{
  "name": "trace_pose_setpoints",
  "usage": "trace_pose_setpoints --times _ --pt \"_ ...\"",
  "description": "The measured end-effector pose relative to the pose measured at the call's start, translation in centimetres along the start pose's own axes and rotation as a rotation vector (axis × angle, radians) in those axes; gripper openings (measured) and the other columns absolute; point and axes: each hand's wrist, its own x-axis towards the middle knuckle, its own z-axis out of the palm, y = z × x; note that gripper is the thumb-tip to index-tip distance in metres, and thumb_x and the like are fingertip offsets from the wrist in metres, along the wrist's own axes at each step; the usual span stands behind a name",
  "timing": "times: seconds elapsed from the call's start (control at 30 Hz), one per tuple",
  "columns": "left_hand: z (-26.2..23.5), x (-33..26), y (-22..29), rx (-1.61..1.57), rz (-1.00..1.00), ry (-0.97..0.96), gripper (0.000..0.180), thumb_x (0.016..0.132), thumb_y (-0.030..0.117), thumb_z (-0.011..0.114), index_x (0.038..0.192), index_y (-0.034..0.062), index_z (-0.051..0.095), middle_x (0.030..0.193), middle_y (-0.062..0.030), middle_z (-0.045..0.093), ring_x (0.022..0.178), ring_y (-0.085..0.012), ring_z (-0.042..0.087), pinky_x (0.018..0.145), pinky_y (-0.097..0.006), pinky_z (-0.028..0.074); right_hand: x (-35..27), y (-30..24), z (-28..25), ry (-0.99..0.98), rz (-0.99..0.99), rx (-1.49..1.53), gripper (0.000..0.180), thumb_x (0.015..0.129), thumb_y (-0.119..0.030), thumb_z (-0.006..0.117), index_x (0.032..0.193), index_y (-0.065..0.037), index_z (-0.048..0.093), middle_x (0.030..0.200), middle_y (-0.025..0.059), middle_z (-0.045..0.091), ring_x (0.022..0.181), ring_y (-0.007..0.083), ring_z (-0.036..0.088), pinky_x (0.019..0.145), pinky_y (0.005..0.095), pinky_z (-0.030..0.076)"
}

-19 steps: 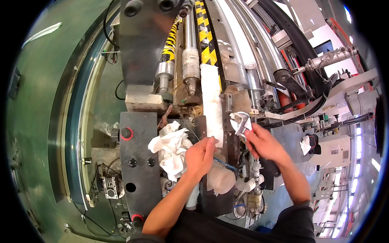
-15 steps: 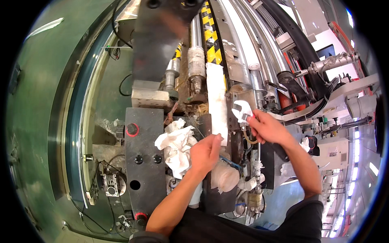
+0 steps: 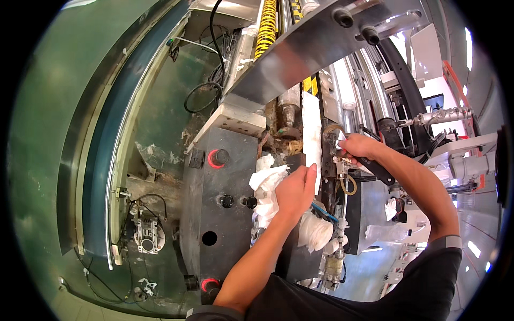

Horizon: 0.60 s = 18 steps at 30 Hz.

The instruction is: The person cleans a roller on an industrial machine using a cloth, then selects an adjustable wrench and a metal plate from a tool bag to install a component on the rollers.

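My right hand [image 3: 360, 147] grips an adjustable wrench [image 3: 378, 170], its dark handle sticking out below the palm. The wrench's jaws are up against the metal fittings on the machine's right side; whether they sit around a nut I cannot tell. Closed at the lower part of a long white strip [image 3: 311, 125], my left hand [image 3: 294, 193] has its thumb uppermost. What its fingers hold, if anything, is hidden. A crumpled white rag [image 3: 265, 187] lies just left of that hand, on the dark machine block [image 3: 201, 184]. Below it sits a round end wrapped in whitish material [image 3: 315, 232].
A thick metal plate [image 3: 300, 59] crosses above the rollers [image 3: 375, 80] ahead of me. Black knobs with red rings [image 3: 218, 158] stick up from the block. Thin hoses [image 3: 350, 184] hang near my right hand. At right are a clear plastic bottle [image 3: 386, 232] and white cloth [image 3: 391, 208].
My right hand has brought the wrench from open air to the machine fittings, turning its jaws out of plain sight. My left hand stays by the strip's lower part. The whole view has shifted.
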Motion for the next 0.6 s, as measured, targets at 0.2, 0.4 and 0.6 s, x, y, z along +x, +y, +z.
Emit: trace_pose_setpoints --times 0.2,0.4,0.6 --pt "-0.5 0.2 0.0 -0.013 -0.057 -0.026 0.045 0.095 0.046 0.044 0.086 0.0062 0.064 0.069 -0.0069 0.065 0.066 -0.0264 0.063 0.063 -0.036 0.046 0.7 -2.1 -0.3 -0.082 0.061 -0.154 0.028 0.084 -0.013 0.038 0.064 0.002 0.050 0.055 0.0144 0.051 0.042 0.0242 0.050 0.041 0.0389 0.042" --pt "-0.4 0.4 -0.1 -0.043 -0.058 0.033 0.042 0.094 0.043 0.046 0.085 0.0065 0.064 0.069 -0.0100 0.064 0.067 -0.0317 0.062 0.062 -0.042 0.046 0.2 -3.1 0.7 -0.006 0.105 -0.316 0.056 0.094 -0.033 0.033 0.054 0.000 0.052 0.050 0.0135 0.052 0.042 0.0247 0.053 0.042 0.0390 0.043" --pt "-0.3 0.8 -0.3 -0.043 -0.073 0.023 0.040 0.093 0.044 0.049 0.088 0.0075 0.065 0.069 -0.0036 0.066 0.064 -0.0218 0.062 0.062 -0.035 0.046 1.3 -2.3 1.1 -0.014 0.021 -0.195 0.038 0.084 -0.014 0.038 0.050 0.001 0.047 0.048 0.0160 0.048 0.038 0.0294 0.049 0.039 0.0453 0.039"
